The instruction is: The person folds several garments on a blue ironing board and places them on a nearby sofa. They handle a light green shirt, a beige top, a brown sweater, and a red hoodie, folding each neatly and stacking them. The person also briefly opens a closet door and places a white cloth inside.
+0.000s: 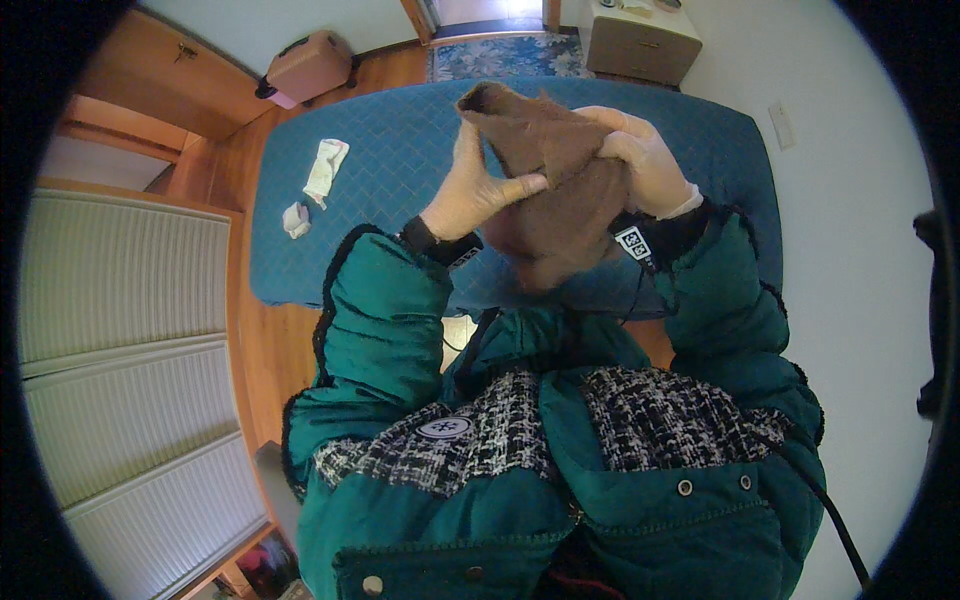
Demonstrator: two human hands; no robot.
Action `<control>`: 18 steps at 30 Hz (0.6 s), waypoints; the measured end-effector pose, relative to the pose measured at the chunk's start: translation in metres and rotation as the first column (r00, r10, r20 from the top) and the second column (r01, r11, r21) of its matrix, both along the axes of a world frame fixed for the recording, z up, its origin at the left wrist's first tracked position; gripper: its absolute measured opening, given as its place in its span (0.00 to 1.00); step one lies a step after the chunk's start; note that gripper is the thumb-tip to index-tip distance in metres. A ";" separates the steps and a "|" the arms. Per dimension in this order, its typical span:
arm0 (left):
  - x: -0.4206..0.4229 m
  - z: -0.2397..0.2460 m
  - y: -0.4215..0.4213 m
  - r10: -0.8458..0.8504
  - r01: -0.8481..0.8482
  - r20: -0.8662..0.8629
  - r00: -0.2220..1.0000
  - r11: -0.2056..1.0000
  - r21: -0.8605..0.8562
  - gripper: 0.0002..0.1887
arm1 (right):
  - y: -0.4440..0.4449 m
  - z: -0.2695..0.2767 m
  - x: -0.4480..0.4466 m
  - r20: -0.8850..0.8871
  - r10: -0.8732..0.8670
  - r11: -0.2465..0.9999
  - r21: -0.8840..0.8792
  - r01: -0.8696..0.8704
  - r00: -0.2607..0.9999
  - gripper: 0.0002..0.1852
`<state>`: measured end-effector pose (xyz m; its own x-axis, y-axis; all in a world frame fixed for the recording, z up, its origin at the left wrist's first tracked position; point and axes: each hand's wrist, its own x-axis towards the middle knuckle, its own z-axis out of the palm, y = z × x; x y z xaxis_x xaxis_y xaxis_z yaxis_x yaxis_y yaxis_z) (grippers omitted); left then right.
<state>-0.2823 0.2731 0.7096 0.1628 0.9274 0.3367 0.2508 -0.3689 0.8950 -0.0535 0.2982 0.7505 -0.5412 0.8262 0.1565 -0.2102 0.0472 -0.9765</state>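
A brown soft cloth item [570,210], perhaps a knitted garment, hangs between my hands above a blue bed cover [390,172]. My left hand [476,184] is at its left edge, with the thumb lying on the front and the fingers partly hidden behind the fabric. A fold on the upper right is pinched by my right hand [645,157]. Its top left corner gapes in a dark opening, while the lower end droops and looks blurred. Both hands appear to wear thin pale gloves.
On the left of the bed lie a white sock [327,169] and a small bundled white cloth [297,220]. Beyond it stand a pink suitcase [311,66] and a drawer cabinet [637,45], with a patterned rug [510,58] between them. A white wall [840,247] runs along the right.
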 end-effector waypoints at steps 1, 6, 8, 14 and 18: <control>0.001 -0.002 -0.001 -0.051 0.051 -0.024 0.998 0.999 -0.018 0.49 | 0.001 0.003 0.001 -0.015 0.048 0.998 -0.033 -0.048 0.999 0.22; -0.002 0.007 -0.009 -0.106 0.170 0.214 0.971 0.937 -0.307 0.33 | 0.001 0.010 0.005 -0.072 0.150 0.987 -0.050 -0.153 0.986 0.21; -0.002 0.012 -0.011 -0.052 0.123 0.227 0.972 0.943 -0.310 0.24 | 0.002 0.006 0.007 0.008 0.049 0.998 -0.027 -0.049 0.999 0.20; -0.004 0.018 -0.012 0.173 -0.044 0.367 0.914 0.941 -0.335 0.16 | 0.005 -0.018 0.009 0.299 -0.128 0.967 0.249 0.052 0.946 0.20; 0.007 0.032 -0.001 0.253 -0.256 0.049 0.966 0.964 0.076 0.35 | 0.009 -0.023 0.008 0.301 -0.106 0.973 0.230 0.035 0.948 0.19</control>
